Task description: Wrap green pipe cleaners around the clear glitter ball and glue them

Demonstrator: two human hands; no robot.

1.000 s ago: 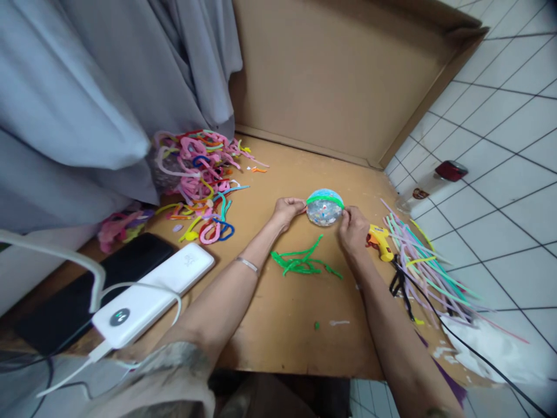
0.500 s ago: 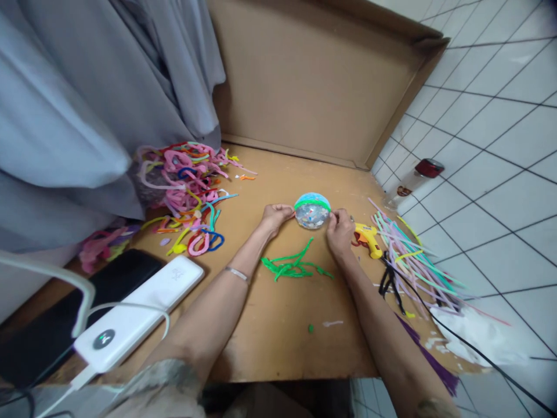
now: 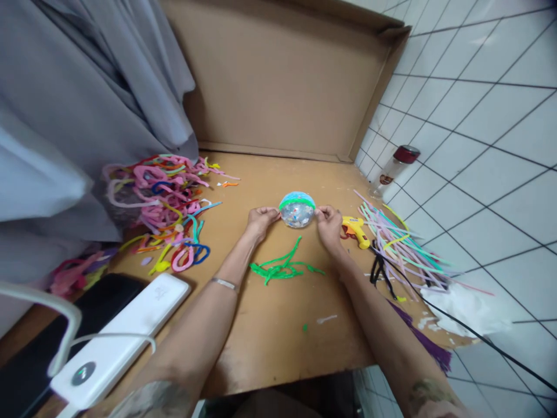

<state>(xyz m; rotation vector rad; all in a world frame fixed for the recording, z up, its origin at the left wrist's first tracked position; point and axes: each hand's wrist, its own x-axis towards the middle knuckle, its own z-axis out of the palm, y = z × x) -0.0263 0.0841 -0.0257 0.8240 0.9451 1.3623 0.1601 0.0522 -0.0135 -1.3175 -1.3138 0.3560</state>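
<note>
A small round ball (image 3: 297, 216) is at the middle of the table, its upper part light blue, its lower part clear and shiny with bits showing in it. A green fuzzy band runs around it between the two parts. My left hand (image 3: 263, 220) pinches the ball's left side, with a spot of red at the fingertips. On the right side, my right hand (image 3: 329, 225) pinches it with thumb and fingers. Nearer to me lie several green pipe cleaner pieces (image 3: 281, 269), loosely heaped.
A yellow glue gun (image 3: 357, 231) lies beside my right hand, close to pastel pipe cleaners (image 3: 391, 241) and a red-capped bottle (image 3: 394, 169). Leftward are a tangled pipe cleaner pile (image 3: 163, 188) and a white power bank (image 3: 126, 337). A cardboard panel (image 3: 282, 75) stands behind.
The camera view has turned slightly, so the whole scene sits further left in the picture. Both hands keep their hold on the ball's sides, which looks almost the same.
</note>
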